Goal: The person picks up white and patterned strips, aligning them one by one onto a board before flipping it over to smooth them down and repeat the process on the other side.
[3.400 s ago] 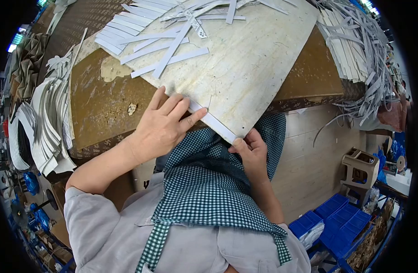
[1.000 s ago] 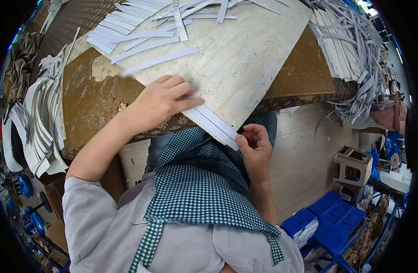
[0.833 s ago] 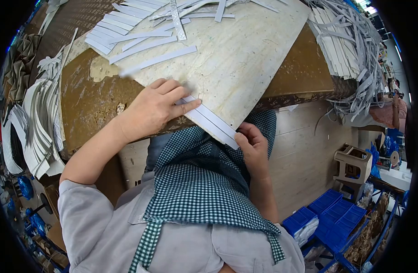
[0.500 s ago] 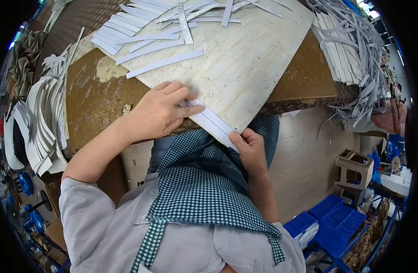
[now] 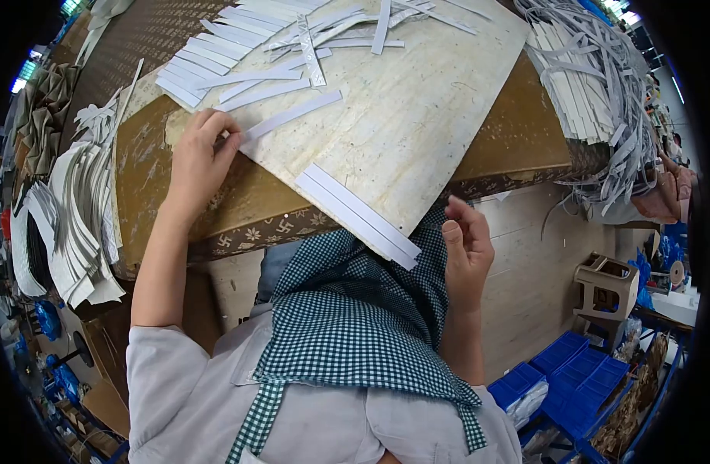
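My left hand is at the left edge of the pale board, its thumb and fingers closed on the near end of a loose white strip. The strip lies slanted on the board. Along the board's near edge white strips lie side by side, their right ends jutting slightly past the corner. Just right of that corner, my right hand hovers with thumb and fingers apart, holding nothing. More white strips lie in a row and a loose heap at the board's far left.
Under the board is a worn brown surface on a patterned cloth. Bundles of white pieces hang at the left, and grey strips hang at the right. A plastic stool and blue bins stand at the lower right.
My left hand has left the strips at the near edge and moved up and left to the loose strip. My right hand has let go of the strips and drawn to the right.
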Motion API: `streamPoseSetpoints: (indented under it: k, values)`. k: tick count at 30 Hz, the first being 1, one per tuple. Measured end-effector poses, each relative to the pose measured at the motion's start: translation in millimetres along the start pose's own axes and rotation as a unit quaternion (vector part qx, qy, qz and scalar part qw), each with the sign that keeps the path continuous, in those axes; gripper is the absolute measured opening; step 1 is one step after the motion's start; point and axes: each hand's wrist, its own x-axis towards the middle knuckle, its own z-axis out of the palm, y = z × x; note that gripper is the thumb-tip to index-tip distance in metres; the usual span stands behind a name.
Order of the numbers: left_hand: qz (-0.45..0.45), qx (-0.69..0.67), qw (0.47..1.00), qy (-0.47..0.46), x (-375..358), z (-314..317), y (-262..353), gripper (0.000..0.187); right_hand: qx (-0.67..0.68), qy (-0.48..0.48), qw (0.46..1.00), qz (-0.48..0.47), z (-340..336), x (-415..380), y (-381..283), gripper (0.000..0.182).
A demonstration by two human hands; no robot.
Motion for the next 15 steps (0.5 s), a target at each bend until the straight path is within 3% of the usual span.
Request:
streamPoseSetpoints:
  k: [3,5,6,9,10,13,15]
  values:
    - [-0.145,-0.151,0.97,-0.119,9.2,-29.3,41.3,0.008,-0.061,0.029,0.989,-0.131,9.8,16.3,-25.0,0.048]
    - [-0.091,-0.214,0.963,-0.132,12.0,-35.9,57.5,0.008,-0.112,0.037,0.975,-0.19,11.6,26.1,-38.6,0.057]
    - [-0.062,-0.246,0.957,-0.139,13.2,-37.4,64.9,0.009,-0.093,0.051,0.969,-0.221,16.7,29.6,-46.8,0.053]
    - [-0.035,-0.294,0.943,-0.151,18.1,-30.5,79.4,0.006,-0.067,-0.078,0.981,-0.164,8.4,28.6,-50.9,0.049]
    - [-0.022,-0.308,0.939,-0.15,20.6,-26.1,80.5,0.006,-0.089,-0.119,0.975,-0.167,3.3,28.4,-47.6,0.039]
    - [-0.009,-0.325,0.932,-0.159,29.9,-9.1,76.5,0.005,0.062,-0.065,0.994,-0.055,14.1,10.9,-40.6,0.028]
    - [-0.038,-0.376,0.907,-0.187,31.8,7.9,70.0,0.006,0.03,-0.084,0.995,-0.04,9.5,6.0,-31.6,0.022]
